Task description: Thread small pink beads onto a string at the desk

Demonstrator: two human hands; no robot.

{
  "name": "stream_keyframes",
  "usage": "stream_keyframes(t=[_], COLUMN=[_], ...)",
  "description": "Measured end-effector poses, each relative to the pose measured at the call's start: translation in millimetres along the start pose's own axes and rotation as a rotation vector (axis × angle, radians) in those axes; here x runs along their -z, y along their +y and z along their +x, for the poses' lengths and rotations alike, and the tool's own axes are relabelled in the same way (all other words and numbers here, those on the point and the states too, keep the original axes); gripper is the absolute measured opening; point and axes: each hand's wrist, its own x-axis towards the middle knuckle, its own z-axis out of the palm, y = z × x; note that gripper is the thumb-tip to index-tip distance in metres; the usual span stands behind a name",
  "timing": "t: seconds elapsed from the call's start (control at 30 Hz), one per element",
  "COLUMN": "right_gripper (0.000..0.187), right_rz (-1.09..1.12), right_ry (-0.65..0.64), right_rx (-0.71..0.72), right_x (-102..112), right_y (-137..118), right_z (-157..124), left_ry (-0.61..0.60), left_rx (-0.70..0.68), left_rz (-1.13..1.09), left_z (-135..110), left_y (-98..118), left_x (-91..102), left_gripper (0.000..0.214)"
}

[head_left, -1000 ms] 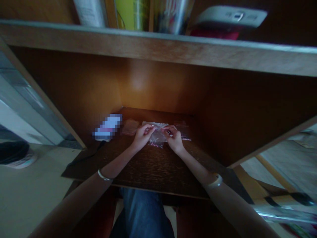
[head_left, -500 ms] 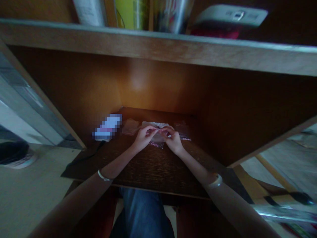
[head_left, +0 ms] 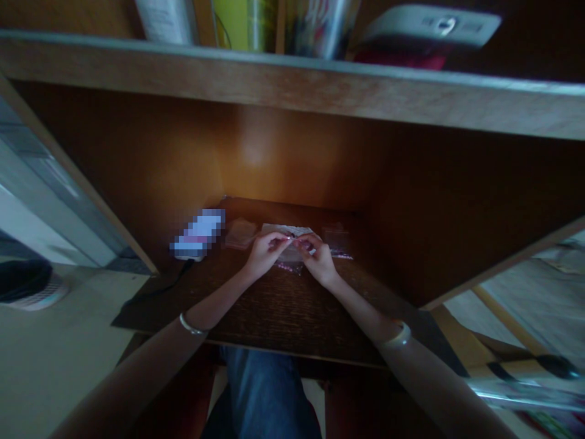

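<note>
My left hand (head_left: pixel 265 251) and my right hand (head_left: pixel 319 259) meet fingertip to fingertip over the dark wooden desk. Both pinch at something tiny and dark between them, too small to make out. Beneath the fingers lies a white sheet (head_left: pixel 274 228), partly covered by my hands. A clear plastic bag with small pink beads (head_left: pixel 289 267) sits just in front of it, between my wrists. To the right of my right hand is another clear bag (head_left: pixel 337 239) with pinkish beads along its lower edge. A pale, flat packet (head_left: pixel 240 234) rests left of my left hand.
A blurred-out phone (head_left: pixel 199 235) leans at the left, with a dark cable (head_left: pixel 158 289) running from it. Overhead, a shelf edge (head_left: pixel 292 82) crosses the view, with containers above it. A waste basket (head_left: pixel 34 286) stands on the floor at left.
Almost nothing differs. My fingers shift very slightly at the pinch, and the view tilts a little; both hands stay in place.
</note>
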Motion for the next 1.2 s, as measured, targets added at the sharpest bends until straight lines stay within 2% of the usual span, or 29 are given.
stream_keyframes(t=[0.3,0.6,1.2], right_gripper=[0.015,0.015,0.017], right_rz=[0.007,-0.009,0.052], right_ry=[0.018,0.024,0.065], right_rx=[-0.04,-0.018,-0.018], right_x=[4.1,3.6,4.2], right_y=[0.1,0.2,-3.1], right_z=[0.7,0.5,0.6], left_ry=[0.002,-0.013,0.048], left_rx=[-0.006,-0.012,0.009], left_rz=[-0.023,-0.038,-0.039], left_z=[0.0,-0.4,1.0], left_y=[5.1,5.2,0.7], left_x=[3.1,1.7,2.7], left_gripper=[0.016,0.014,0.015])
